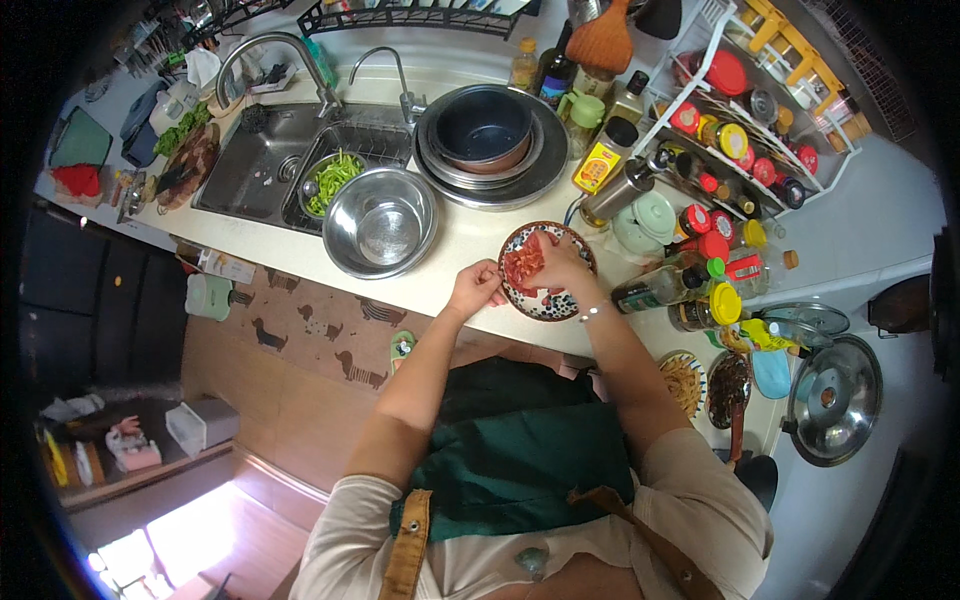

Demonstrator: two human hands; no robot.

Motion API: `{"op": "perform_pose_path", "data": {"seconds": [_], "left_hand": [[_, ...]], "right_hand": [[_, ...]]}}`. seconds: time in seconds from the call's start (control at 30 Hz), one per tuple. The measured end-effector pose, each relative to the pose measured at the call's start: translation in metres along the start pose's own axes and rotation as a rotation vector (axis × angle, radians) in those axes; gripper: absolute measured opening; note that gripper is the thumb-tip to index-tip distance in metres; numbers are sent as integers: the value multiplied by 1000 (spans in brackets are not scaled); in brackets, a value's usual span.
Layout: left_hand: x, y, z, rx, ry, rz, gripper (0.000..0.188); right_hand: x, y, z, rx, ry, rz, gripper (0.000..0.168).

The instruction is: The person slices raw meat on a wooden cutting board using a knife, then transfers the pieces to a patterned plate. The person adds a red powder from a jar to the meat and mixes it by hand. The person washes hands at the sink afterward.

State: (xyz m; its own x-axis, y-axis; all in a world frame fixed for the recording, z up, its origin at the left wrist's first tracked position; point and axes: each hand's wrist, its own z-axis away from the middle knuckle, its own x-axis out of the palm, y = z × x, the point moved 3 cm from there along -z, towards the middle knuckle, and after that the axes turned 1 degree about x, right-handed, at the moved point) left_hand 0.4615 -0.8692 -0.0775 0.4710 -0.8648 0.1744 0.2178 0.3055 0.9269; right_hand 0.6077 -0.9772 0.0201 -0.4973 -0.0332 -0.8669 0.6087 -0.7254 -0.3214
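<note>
A patterned bowl (550,306) with a brown rim stands near the counter's front edge, holding sliced raw meat (523,264). My right hand (559,264) reaches into it from the right, thumb and fingers around some of the meat; the fingertips are partly hidden. At the bowl's left rim, my left hand (480,288) steadies it with curled fingers. Left of the bowl is a shiny steel basin (381,223) with nothing in it. Cut green vegetables (334,180) fill a steel colander in the sink's right basin.
Nested pans (484,127) stand behind the steel basin. Sauce bottles, jars and a pepper-green lidded pot (643,219) crowd the right side below a white spice rack (705,71). A double sink (251,172) lies left. A plate of pale strips (682,382) sits near my right elbow.
</note>
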Motion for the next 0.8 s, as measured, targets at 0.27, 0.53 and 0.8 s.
{"op": "perform_pose_path", "data": {"seconds": [0.27,0.53,0.8], "left_hand": [[0,0,1,44,-24,-21,11],[1,3,4,38,-12,3,9],[1,0,2,32,-22,3,10]], "right_hand": [[26,29,-45,-158,70,-42,46],[9,-38,4,-18,-29,151,53],[18,4,-32,-242,182,35,25]]}}
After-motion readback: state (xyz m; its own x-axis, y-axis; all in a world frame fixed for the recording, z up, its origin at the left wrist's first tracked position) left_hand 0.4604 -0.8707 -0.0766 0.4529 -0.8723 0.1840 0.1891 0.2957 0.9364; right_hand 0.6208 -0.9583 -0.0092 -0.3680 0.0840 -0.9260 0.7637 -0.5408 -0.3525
